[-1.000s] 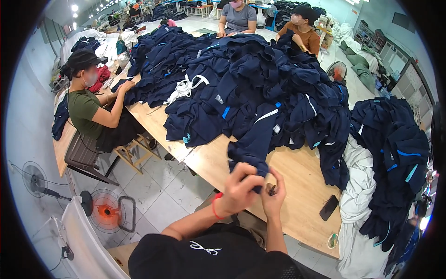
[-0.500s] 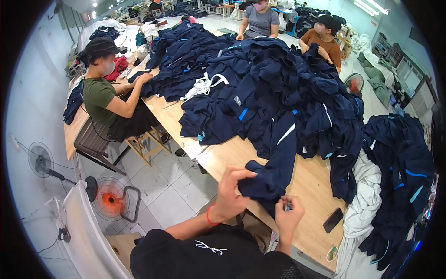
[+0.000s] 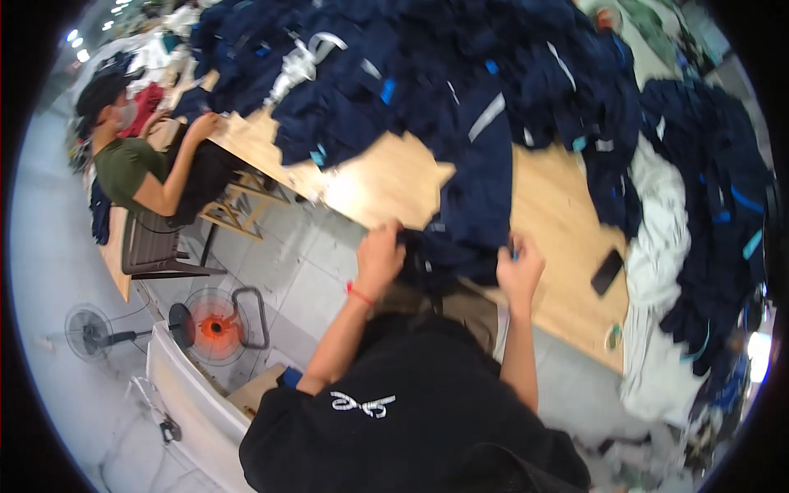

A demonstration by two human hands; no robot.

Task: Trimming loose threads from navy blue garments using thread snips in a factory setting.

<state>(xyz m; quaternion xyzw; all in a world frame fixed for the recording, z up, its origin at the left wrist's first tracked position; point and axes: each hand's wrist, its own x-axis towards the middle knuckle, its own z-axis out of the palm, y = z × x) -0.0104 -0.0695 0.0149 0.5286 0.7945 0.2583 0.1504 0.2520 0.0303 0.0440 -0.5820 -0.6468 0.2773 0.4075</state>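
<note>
A navy garment [image 3: 472,193] with a white stripe hangs from the heap over the table's near edge, toward my lap. At the left edge of its near end, my left hand [image 3: 380,261] is closed on the cloth; a red band circles that wrist. My right hand [image 3: 523,267] is closed at the opposite edge of the cloth. Between its fingers shows a small dark and blue object [image 3: 515,246], too blurred to name. The cloth stretches between both hands.
A big pile of navy garments [image 3: 345,115] covers the wooden table [image 3: 567,197]. A phone [image 3: 607,272] lies to the right, beside bunched white cloth [image 3: 657,238]. A co-worker [image 3: 136,168] handles cloth at the left. A fan [image 3: 215,327] stands on the floor.
My view has tilted downward. My left hand, earlier raised with fingers spread, is now closed on the garment's edge. The garment's end has been drawn out between my hands.
</note>
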